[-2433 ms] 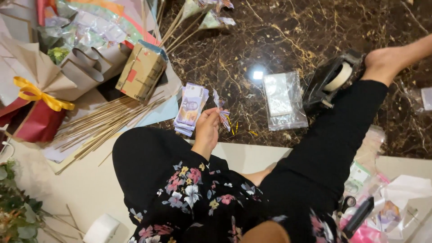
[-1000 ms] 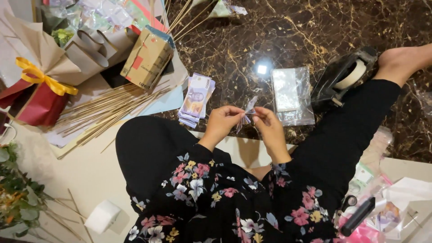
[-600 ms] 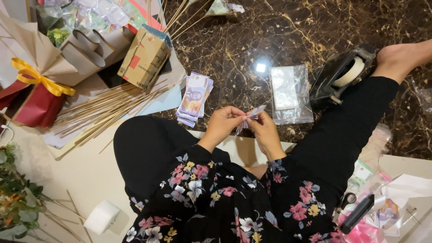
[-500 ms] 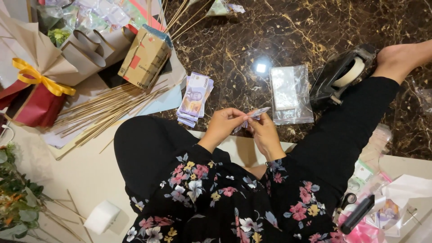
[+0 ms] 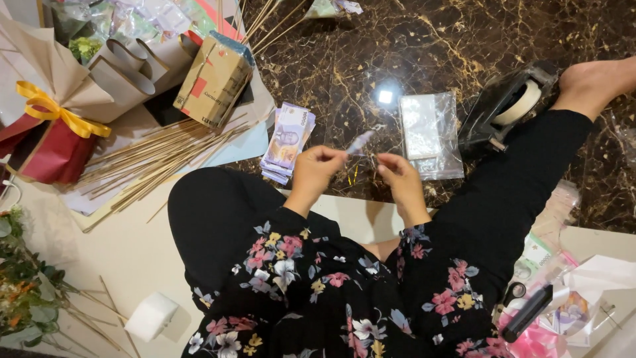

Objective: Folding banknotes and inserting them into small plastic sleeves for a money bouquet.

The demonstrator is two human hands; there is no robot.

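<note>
My left hand [image 5: 317, 167] pinches a small clear sleeve [image 5: 361, 141]; right hand [image 5: 397, 174] half-curled, empty beside it. Thin plastic could slip onto floor.

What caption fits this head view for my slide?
Seated on the floor, the left hand pinches a small rolled slip while the right hand hovers beside it, banknotes and sticks nearby.

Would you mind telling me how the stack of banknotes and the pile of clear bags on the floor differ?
The stack of banknotes is purple and printed; the pile of clear bags is see-through and glossy. The banknotes lie tilted beyond the left hand, the bags nearly straight beyond the right hand. Both rest flat on the dark marble floor.
</note>
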